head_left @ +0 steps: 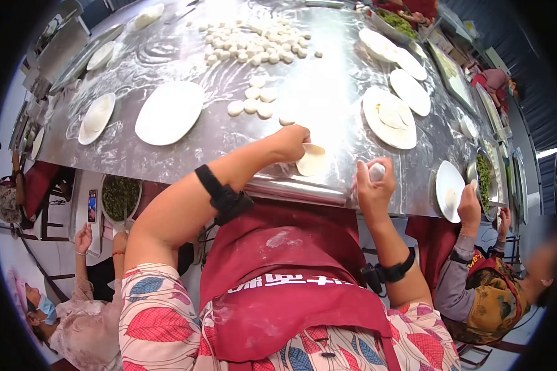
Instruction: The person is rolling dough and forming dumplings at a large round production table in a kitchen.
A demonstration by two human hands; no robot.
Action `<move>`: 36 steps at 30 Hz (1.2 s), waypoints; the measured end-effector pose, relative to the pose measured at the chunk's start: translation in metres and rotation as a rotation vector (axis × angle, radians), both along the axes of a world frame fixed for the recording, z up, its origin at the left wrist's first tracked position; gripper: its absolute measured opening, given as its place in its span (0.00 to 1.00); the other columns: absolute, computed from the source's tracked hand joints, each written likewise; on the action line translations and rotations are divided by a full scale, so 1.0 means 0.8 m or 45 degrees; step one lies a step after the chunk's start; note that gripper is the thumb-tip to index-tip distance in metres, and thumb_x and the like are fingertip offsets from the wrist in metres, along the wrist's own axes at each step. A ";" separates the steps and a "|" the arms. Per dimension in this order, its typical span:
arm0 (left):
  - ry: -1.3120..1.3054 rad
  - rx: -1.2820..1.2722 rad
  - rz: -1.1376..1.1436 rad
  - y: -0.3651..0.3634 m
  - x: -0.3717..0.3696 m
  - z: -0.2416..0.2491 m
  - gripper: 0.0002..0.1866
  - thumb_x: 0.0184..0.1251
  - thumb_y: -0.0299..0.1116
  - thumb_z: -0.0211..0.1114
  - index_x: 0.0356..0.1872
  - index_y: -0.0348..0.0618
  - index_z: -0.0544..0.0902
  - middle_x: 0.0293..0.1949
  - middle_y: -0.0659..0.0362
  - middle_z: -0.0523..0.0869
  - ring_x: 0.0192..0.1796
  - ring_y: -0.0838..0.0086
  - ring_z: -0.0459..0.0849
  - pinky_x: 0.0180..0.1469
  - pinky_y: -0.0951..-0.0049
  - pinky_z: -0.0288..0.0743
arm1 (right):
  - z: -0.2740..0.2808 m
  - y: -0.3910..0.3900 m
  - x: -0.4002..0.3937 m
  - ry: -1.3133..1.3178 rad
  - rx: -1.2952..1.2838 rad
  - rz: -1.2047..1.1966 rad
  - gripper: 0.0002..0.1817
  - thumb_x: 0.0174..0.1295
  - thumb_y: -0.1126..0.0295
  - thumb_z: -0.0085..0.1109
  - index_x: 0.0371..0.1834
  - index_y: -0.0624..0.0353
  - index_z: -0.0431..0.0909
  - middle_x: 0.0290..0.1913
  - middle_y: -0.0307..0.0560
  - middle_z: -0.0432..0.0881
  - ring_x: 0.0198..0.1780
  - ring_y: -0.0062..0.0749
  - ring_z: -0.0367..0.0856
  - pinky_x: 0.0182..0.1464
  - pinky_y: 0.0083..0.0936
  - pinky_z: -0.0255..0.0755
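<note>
My left hand (289, 144) reaches across in front of me, its fingers closed on the edge of a flat, round dough wrapper (312, 161). The wrapper lies at the near side of the steel table. To its right, my right hand (375, 188) is wrapped around a rolling pin; only its pale, floured end (377, 172) shows between thumb and fingers. Just beyond my left hand sits a small dough piece (286, 119). Several flattened dough rounds (252, 99) lie a little farther away.
A large pile of dough pieces (254, 42) covers the far middle of the floured table (229, 154). A white plate (169, 112) stands left; a plate with wrappers (377, 133) stands right. Co-workers sit both sides, near a bowl of green filling (121, 196) and another bowl (483, 179).
</note>
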State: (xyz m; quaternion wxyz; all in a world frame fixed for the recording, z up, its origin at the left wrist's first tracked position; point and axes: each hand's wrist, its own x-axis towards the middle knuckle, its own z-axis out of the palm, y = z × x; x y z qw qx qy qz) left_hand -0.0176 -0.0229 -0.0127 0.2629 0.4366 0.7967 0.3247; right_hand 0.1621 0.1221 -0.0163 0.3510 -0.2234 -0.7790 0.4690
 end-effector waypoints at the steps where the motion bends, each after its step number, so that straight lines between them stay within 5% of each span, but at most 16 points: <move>1: -0.082 -0.015 -0.012 -0.005 -0.001 0.001 0.11 0.62 0.34 0.60 0.36 0.34 0.81 0.34 0.46 0.84 0.38 0.60 0.82 0.41 0.63 0.74 | -0.002 0.002 -0.001 0.017 0.026 0.001 0.12 0.54 0.77 0.64 0.34 0.61 0.68 0.23 0.46 0.73 0.26 0.30 0.77 0.29 0.27 0.70; 8: 0.185 -0.046 0.033 -0.001 -0.001 0.000 0.12 0.62 0.36 0.61 0.34 0.34 0.82 0.30 0.48 0.84 0.34 0.64 0.82 0.39 0.65 0.74 | 0.006 0.027 -0.114 0.139 0.449 -0.062 0.14 0.54 0.73 0.65 0.38 0.63 0.69 0.23 0.57 0.75 0.23 0.49 0.75 0.29 0.38 0.68; 11: 0.103 -0.137 0.046 -0.003 0.010 0.013 0.13 0.57 0.38 0.63 0.30 0.36 0.82 0.28 0.48 0.84 0.33 0.62 0.83 0.38 0.64 0.75 | 0.009 0.020 -0.075 0.124 0.365 -0.043 0.14 0.53 0.73 0.65 0.38 0.62 0.70 0.24 0.59 0.76 0.25 0.53 0.78 0.28 0.39 0.70; 14: 0.021 -0.020 0.082 0.003 0.019 0.005 0.13 0.54 0.40 0.64 0.29 0.38 0.82 0.28 0.48 0.83 0.33 0.60 0.83 0.37 0.63 0.74 | 0.009 0.002 -0.011 0.177 0.367 -0.018 0.14 0.53 0.73 0.67 0.37 0.61 0.69 0.22 0.54 0.76 0.22 0.47 0.78 0.25 0.34 0.71; 15: 0.054 -0.007 0.044 0.011 0.023 0.016 0.08 0.55 0.31 0.63 0.32 0.38 0.80 0.26 0.59 0.81 0.30 0.77 0.78 0.33 0.73 0.72 | 0.011 -0.005 0.004 0.194 0.350 -0.007 0.14 0.53 0.74 0.68 0.35 0.60 0.70 0.22 0.52 0.75 0.21 0.44 0.77 0.25 0.32 0.70; 20: -0.546 0.193 0.067 0.122 0.005 0.029 0.05 0.59 0.25 0.61 0.37 0.37 0.78 0.29 0.61 0.81 0.32 0.79 0.79 0.34 0.76 0.74 | 0.016 -0.010 0.021 0.244 0.170 0.134 0.11 0.55 0.77 0.66 0.33 0.61 0.70 0.22 0.47 0.76 0.22 0.31 0.79 0.24 0.25 0.70; 24: -1.015 0.455 0.260 0.194 -0.030 0.062 0.17 0.62 0.30 0.64 0.49 0.34 0.73 0.41 0.55 0.79 0.43 0.72 0.81 0.45 0.72 0.76 | 0.020 -0.007 0.020 0.147 0.065 0.196 0.10 0.56 0.78 0.65 0.33 0.61 0.70 0.21 0.44 0.77 0.22 0.26 0.80 0.24 0.22 0.70; 29: -0.134 -0.021 0.195 0.133 -0.070 0.036 0.18 0.59 0.34 0.67 0.45 0.31 0.76 0.46 0.49 0.78 0.49 0.71 0.80 0.48 0.72 0.75 | 0.016 -0.006 0.020 0.272 0.184 0.197 0.11 0.55 0.78 0.65 0.33 0.61 0.70 0.22 0.46 0.76 0.20 0.29 0.78 0.22 0.22 0.68; 34: 0.667 -0.292 0.022 0.032 -0.047 0.035 0.18 0.53 0.31 0.65 0.47 0.37 0.78 0.45 0.48 0.80 0.48 0.57 0.80 0.50 0.62 0.74 | 0.013 -0.005 0.019 0.294 0.130 0.229 0.12 0.55 0.78 0.66 0.34 0.61 0.70 0.25 0.49 0.76 0.20 0.37 0.78 0.21 0.26 0.68; 36: 0.661 -0.225 0.058 0.020 -0.036 0.033 0.18 0.54 0.31 0.64 0.47 0.40 0.79 0.44 0.49 0.80 0.48 0.52 0.79 0.51 0.59 0.73 | 0.007 -0.005 0.020 0.230 0.101 0.211 0.12 0.55 0.78 0.66 0.34 0.61 0.69 0.24 0.49 0.76 0.20 0.36 0.78 0.22 0.25 0.68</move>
